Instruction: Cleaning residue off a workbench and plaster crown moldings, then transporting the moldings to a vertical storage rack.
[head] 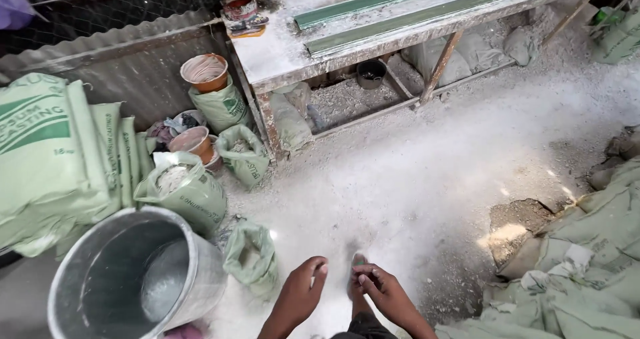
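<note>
White plaster dust covered the floor [413, 172]. Both hands hung low, empty: left hand [301, 292] loosely curled, right hand [381, 291] fingers half-spread. Nearest lay a small open green sack [250, 252] beside a metal bucket [133, 279]; reaching it probably meant bending left.

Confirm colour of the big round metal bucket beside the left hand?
Silvery grey metal bucket, pale residue inside; head view.
</note>
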